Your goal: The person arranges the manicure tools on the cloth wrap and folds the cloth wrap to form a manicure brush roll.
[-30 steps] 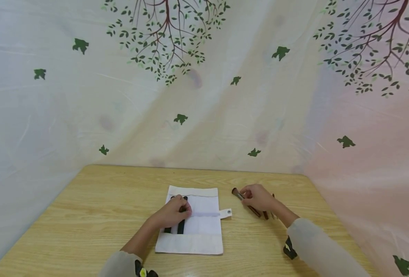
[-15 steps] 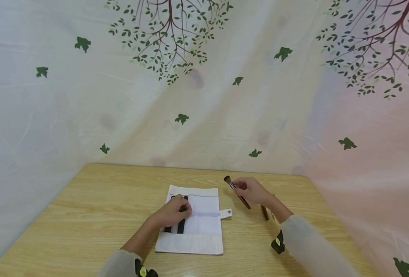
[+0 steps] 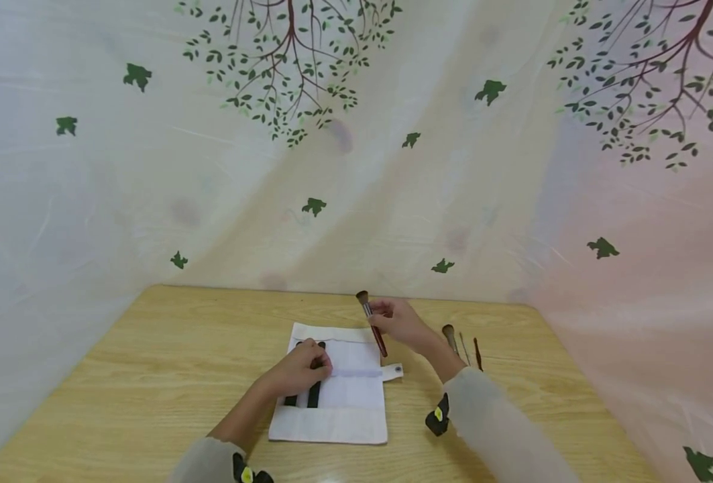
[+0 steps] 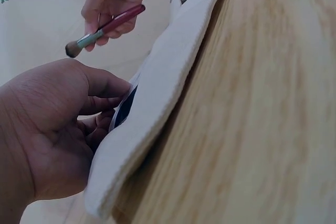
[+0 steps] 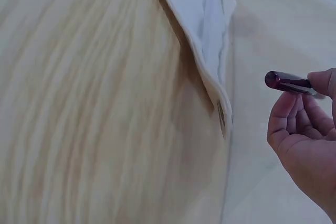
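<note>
A white fabric brush roll (image 3: pixel 356 396) lies unfolded on the table, with two dark, flat-looking items (image 3: pixel 314 394) upright in its left part. My left hand (image 3: pixel 300 370) is over that part, thumb and fingertips pinching the roll's inner fabric, as the left wrist view also shows (image 4: pixel 58 124). With its thumb and fingers, my right hand (image 3: pixel 401 323) holds a makeup brush (image 3: pixel 376 330) by the handle, above the roll's far right corner. Its dark bristles point up and away; the red-brown handle (image 5: pixel 278 81) end faces the right wrist camera.
Right of the roll lie another makeup brush (image 3: pixel 449 333), a thin pale stick-like tool (image 3: pixel 463 345) and a thin red-brown one (image 3: pixel 478 352), partly behind the right forearm. A snap tab (image 3: pixel 394 371) sticks out from the roll's right side. A printed curtain (image 3: pixel 356 201) hangs behind the table (image 3: pixel 181 349).
My right hand has lifted the makeup brush from beside the other tools and carried it left to the roll's far right corner. The left hand stays in place.
</note>
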A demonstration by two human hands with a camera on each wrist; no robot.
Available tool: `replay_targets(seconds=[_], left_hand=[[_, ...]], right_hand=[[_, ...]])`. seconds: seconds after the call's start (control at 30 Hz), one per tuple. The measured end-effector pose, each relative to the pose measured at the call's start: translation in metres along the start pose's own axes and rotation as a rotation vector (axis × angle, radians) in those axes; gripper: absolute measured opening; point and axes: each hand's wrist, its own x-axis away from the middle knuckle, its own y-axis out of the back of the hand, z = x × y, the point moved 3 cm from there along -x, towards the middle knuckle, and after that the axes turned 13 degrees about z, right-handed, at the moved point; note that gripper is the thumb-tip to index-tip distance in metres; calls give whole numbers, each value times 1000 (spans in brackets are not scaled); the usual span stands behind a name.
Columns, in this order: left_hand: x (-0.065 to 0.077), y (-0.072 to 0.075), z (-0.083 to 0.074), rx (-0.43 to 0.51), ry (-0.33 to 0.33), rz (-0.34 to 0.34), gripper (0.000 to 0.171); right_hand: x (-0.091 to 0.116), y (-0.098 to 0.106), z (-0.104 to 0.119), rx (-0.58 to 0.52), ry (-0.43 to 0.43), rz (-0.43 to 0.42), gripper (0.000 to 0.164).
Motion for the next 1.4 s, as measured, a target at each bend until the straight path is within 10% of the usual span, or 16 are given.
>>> replay_targets(seconds=[0.63,1.4], left_hand=[[1,1,-3,14,54,6,8],[1,1,-2,-44,-16,-14,10]], right_hand=[[-34,-56,-3,-369,-50,-70,36],[-36,-67,-9,-265,-119,45,61]])
